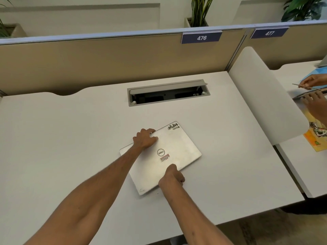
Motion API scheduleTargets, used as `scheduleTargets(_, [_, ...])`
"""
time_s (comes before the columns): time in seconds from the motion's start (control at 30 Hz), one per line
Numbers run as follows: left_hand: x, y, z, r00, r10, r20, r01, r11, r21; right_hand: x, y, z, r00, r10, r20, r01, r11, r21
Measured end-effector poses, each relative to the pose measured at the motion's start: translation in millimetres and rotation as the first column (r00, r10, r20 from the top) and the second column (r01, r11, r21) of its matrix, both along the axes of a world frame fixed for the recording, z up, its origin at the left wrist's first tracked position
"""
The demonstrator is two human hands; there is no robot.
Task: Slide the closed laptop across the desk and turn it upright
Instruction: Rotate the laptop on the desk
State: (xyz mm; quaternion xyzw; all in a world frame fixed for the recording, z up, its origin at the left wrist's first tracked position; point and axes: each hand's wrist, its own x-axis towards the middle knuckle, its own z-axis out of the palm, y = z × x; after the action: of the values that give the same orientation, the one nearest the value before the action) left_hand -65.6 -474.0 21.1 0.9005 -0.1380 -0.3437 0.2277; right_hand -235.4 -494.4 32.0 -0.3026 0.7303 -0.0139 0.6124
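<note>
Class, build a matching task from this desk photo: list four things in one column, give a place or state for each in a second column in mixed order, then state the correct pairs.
Column 1
1. laptop
2. left hand
3. right hand
4. cable hatch

Column 2
A. lid flipped open, set into the desk near the partition
B. gripping the laptop's far edge
C. closed, lying flat and skewed on the desk
D. gripping the laptop's near edge

Pairs: 1-C, 2-B, 3-D, 4-A
</note>
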Motion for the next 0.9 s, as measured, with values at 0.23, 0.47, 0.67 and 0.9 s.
scheduleTargets(0.23, [-5.7,33.4,-6.9,0.952,0.284,-0.116,-0.305,0.922,-0.24,-0.5,-16.4,1.9,0.999,-0.041,0.012,0.042,0.989,-0.144])
scheduleTargets(0.47, [-37.5,70.0,-21.1,0.805,0.528,-0.271,-0.593,0.734,-0.332,11.3,-59.0,3.8,0.998,0.058,-0.014,-0.059,0.95,-0.307])
scheduleTargets(0.67, [-66.9,84.2,-25.4,0.672,0.636,-0.379,-0.739,0.609,-0.288,36.2,-100.1,8.4,0.945,0.325,-0.018,-0.313,0.891,-0.33])
scheduleTargets(0.9, [-110.3,79.6,-19.0,0.539,0.764,-0.354,-0.842,0.501,-0.199,75.3,-120.4,31.7,0.72,0.683,-0.123,-0.673,0.644,-0.363])
